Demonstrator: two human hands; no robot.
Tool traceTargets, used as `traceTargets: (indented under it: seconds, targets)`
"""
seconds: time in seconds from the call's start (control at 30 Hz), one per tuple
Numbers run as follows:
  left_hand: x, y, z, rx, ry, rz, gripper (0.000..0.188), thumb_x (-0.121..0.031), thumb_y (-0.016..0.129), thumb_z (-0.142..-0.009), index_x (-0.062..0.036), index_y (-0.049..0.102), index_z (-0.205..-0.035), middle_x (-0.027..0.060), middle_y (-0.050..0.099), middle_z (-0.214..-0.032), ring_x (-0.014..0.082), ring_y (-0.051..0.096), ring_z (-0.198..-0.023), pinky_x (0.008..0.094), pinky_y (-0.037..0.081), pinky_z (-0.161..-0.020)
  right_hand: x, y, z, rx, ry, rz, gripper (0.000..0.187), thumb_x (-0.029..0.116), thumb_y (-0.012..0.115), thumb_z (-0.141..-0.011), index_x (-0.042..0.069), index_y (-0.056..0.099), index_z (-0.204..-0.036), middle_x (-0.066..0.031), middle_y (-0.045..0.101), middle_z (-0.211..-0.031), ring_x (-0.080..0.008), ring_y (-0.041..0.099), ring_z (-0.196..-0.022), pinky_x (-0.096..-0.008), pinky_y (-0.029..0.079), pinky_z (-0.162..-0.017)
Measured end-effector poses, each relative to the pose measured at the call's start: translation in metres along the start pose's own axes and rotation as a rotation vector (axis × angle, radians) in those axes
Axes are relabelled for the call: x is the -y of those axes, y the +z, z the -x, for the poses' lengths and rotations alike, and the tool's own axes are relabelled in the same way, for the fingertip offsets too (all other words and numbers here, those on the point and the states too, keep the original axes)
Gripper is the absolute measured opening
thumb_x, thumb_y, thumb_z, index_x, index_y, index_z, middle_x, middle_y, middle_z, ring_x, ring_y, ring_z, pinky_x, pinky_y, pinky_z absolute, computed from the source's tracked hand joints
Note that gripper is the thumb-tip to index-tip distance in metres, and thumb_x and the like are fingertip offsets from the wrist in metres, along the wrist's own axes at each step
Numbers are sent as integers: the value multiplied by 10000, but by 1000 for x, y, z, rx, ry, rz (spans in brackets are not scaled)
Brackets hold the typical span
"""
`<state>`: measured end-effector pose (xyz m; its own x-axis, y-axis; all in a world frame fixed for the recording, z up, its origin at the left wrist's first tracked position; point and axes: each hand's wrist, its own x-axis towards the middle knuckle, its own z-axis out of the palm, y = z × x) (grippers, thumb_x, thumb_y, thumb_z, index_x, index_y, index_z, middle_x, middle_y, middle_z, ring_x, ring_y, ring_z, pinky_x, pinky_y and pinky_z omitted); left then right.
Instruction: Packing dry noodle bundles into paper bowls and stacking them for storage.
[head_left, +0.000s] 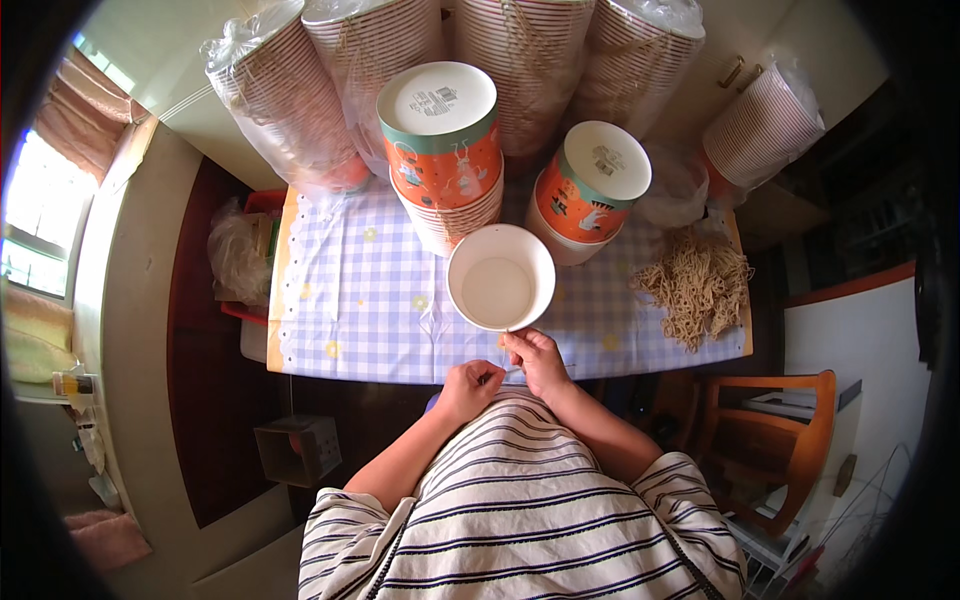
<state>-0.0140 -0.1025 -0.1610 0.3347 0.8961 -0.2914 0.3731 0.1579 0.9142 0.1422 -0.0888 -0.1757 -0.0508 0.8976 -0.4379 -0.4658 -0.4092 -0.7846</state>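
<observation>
A white paper bucket [500, 280] stands tilted toward me near the table's front edge, its plain inside showing. My right hand [537, 362] is closed at its near rim, with thumb and finger on the edge. Just to the left, my left hand [472, 388] is closed in a pinch close to my shirt. Something thin and light runs between the two hands, too small to name. Behind the bucket, an upside-down stack of orange and green paper buckets [440, 165] rises; a shorter stack [588, 195] stands to its right.
Plastic-wrapped stacks of paper buckets [520, 70] line the back. A pile of beige cords [697, 290] lies at the right of the checked tablecloth [340, 290]. A wooden chair [775, 450] stands lower right; an open cardboard box [298, 450] sits lower left.
</observation>
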Motion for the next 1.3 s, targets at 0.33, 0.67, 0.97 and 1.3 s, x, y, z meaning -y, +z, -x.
traceTargets:
  seconds: [0.33, 0.67, 0.97, 1.3]
  targets:
    - [-19, -5, -3, 51, 218, -202, 88, -96, 644, -746, -41, 667, -810, 95, 610, -744, 239, 592, -644, 324, 466, -604, 1, 4, -4, 11, -61, -89, 106, 155, 595, -864, 49, 594, -871, -41, 620, -786, -101, 541, -645, -221, 447, -660]
    - [-82, -26, -30, -290, 695, -724, 292, -128, 660, -654, -106, 596, -937, 52, 572, -924, 250, 517, -977, 405, 371, -859, 47, -22, 9, 130, 126, 23, 115, 172, 597, -870, 63, 561, -878, 5, 530, -700, -39, 399, -489, -187, 326, -442]
    - [-70, -3, -13, 32, 63, 263, 186, -34, 556, -853, 56, 552, -1015, 97, 638, -860, 144, 615, -745, 256, 498, -693, 124, 3, 40, 154, -251, 712, 89, 56, 580, -846, -19, 594, -893, -23, 629, -802, -60, 562, -704, -219, 474, -655]
    - [-42, 0, -2, -44, -1, 741, 440, 84, 464, -837, -11, 373, -1256, 97, 538, -991, 123, 569, -832, 236, 479, -745, 79, 2, 32, 119, -638, 1092, 76, 73, 612, -785, 26, 555, -802, -123, 576, -749, -299, 588, -673, -373, 469, -593]
